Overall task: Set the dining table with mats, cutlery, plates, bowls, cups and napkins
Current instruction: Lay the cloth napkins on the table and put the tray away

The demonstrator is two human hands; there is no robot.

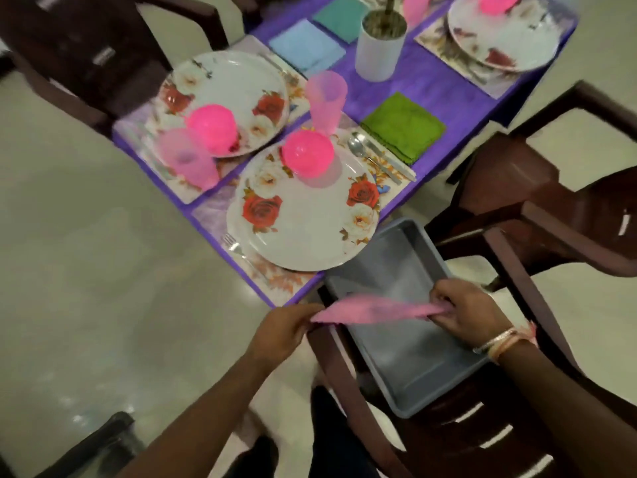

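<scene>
A pink napkin (372, 310) is stretched between my two hands above a grey tray (410, 367). My left hand (286, 331) pinches its left end and my right hand (465, 312) grips its right end. The purple table (431, 94) holds floral plates on mats; the nearest plate (310, 225) carries a pink bowl (307, 152). A pink cup (325, 101) stands behind it, a fork (234, 248) lies to its left, a spoon (362, 151) and knife to its right. Green (403, 127), blue (306, 46) and teal (339, 15) napkins lie on the table.
The grey tray rests on a dark brown chair (431, 426) in front of me. More brown chairs stand at the right (551, 201) and far left (86, 56). A white plant pot (379, 50) stands mid-table. Pale floor lies to the left.
</scene>
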